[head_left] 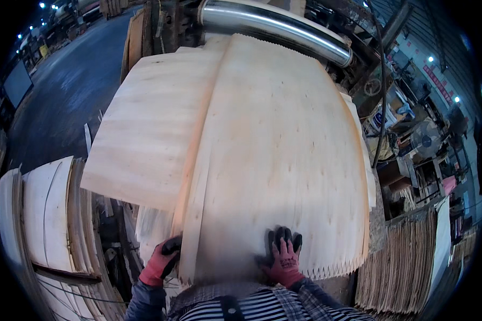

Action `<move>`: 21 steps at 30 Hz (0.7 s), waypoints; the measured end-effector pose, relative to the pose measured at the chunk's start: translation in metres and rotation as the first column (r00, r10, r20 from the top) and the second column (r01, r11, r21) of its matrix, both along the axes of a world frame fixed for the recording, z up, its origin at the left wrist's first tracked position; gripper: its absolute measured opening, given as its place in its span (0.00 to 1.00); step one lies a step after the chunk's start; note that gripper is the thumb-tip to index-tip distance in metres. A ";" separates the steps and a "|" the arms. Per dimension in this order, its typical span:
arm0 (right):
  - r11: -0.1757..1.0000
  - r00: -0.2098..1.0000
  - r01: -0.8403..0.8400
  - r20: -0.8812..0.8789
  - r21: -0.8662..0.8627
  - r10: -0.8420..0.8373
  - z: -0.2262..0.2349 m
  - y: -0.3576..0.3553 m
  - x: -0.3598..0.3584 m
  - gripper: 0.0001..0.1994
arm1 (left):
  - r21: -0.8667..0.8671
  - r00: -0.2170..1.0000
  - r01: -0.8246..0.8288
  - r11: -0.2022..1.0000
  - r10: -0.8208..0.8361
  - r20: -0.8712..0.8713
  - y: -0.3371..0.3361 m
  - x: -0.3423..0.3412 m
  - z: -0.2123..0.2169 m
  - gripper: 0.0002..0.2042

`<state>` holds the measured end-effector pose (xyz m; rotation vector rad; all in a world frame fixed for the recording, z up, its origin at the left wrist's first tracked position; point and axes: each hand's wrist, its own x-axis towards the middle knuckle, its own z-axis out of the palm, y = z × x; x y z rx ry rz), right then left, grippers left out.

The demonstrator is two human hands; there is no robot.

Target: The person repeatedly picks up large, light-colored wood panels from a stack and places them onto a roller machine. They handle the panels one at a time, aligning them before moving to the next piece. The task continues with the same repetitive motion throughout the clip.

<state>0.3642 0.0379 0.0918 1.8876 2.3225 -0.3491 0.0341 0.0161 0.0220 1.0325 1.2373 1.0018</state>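
Observation:
A large pale wood veneer sheet (284,139) with jagged ends stretches in front of me, from my body to a shiny metal roller. Its left side overlaps another veneer sheet (144,123) that juts out to the left. Both hands wear pink gloves with black fingertips. At the near left corner, my left hand (162,260) is closed on the edge of the large sheet, with some fingers hidden. My right hand (285,258) lies palm down near the front edge, fingers stretched forward and resting on the sheet's surface.
Beyond the sheets runs the metal roller (276,27) of a machine. Veneer stacks stand at the left (48,214) and at the lower right (396,262). A fan (426,138) and assorted clutter sit on the right. Dark floor (64,91) extends at the far left.

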 end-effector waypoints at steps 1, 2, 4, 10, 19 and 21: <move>0.999 1.000 -0.011 -0.009 0.043 0.012 0.006 0.005 0.000 0.39 | -0.006 1.000 0.001 1.000 0.000 0.008 0.002 0.002 -0.003 0.15; 0.996 1.000 -0.023 -0.018 0.086 0.024 0.008 0.011 0.002 0.39 | -0.019 0.999 0.001 1.000 -0.001 0.036 0.007 0.005 0.001 0.16; 0.998 0.999 0.035 -0.032 0.056 -0.033 -0.003 0.046 0.009 0.38 | -0.071 0.998 -0.015 0.997 0.020 0.066 0.003 0.008 0.013 0.17; 0.954 1.000 -0.023 0.012 0.299 0.020 -0.003 0.203 0.019 0.35 | -0.033 0.975 -0.040 0.999 0.046 0.217 0.015 0.023 0.045 0.11; 0.774 0.990 0.056 0.065 0.631 -0.124 0.025 0.353 0.005 0.32 | 0.030 0.986 -0.056 0.998 0.051 0.158 0.008 0.023 0.045 0.14; 0.843 0.998 -0.052 0.043 0.535 0.035 0.017 0.303 0.012 0.33 | 0.010 0.981 -0.034 0.999 0.031 0.194 0.015 0.027 0.048 0.13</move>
